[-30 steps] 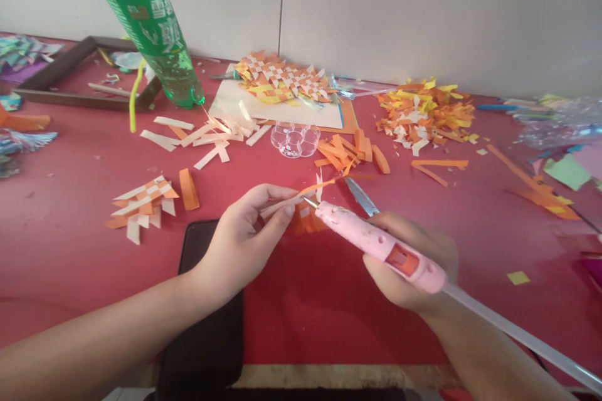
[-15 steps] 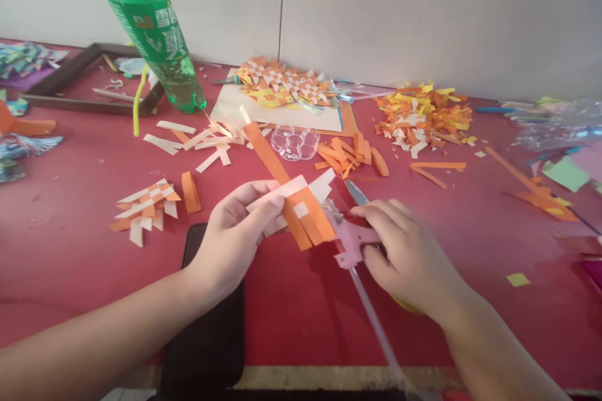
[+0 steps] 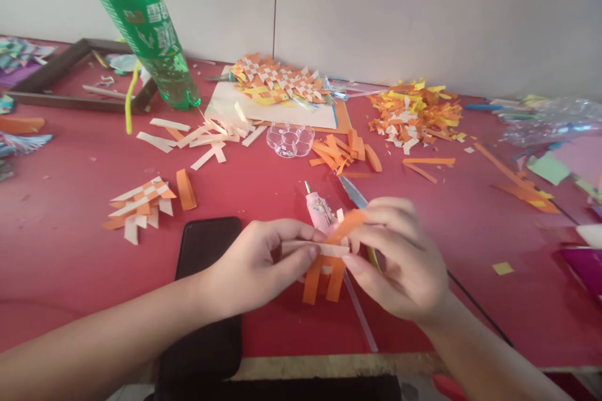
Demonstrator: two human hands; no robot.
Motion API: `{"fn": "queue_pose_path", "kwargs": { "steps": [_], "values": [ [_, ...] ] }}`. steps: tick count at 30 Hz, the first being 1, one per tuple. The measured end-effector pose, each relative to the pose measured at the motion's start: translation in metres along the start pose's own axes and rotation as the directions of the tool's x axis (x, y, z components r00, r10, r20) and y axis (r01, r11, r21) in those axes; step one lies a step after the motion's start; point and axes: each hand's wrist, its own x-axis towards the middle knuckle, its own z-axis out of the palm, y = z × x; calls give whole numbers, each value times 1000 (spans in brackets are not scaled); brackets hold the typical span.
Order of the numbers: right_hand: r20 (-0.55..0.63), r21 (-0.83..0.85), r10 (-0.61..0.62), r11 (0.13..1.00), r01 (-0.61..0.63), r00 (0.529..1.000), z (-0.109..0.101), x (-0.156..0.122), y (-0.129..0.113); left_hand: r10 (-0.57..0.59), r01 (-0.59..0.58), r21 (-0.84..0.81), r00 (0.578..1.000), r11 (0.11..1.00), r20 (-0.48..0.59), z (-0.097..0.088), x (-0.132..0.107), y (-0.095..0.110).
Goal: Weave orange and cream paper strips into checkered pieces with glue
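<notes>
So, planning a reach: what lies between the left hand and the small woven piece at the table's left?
In the head view, a black phone lies between the left hand and that woven piece; an orange strip sits beside the piece.

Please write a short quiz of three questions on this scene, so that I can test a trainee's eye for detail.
1. True or false: the left hand and the right hand are both at the woven paper piece.

2. Multiple choice: which thing does the left forearm cross in this view?
A) the green bottle
B) the black phone
C) the clear palette

3. Fill in the blank: the glue gun just beyond the paper is ____ in colour.

Key:
1. True: fingers of both hands are at its strips.
2. B.
3. Pink.
</notes>
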Motion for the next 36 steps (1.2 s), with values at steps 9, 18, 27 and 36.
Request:
{"fn": "queue_pose_path", "kwargs": {
  "steps": [9,18,27,36],
  "values": [
    [19,-17,-183,983,183,983,0,0,2,-41,41,-93,999,995,8,-2,3,-4],
    [55,-58,-179,982,182,982,1,-1,2,-60,63,-177,998,982,20,-2,5,0],
    [59,-32,-131,991,133,990,2,-1,-1,-64,66,-250,998,966,16,-4,5,2],
    [88,145,-38,989,25,995,2,-6,0,-26,26,-259,1000,965,3,-4,5,0]
  ]
}}
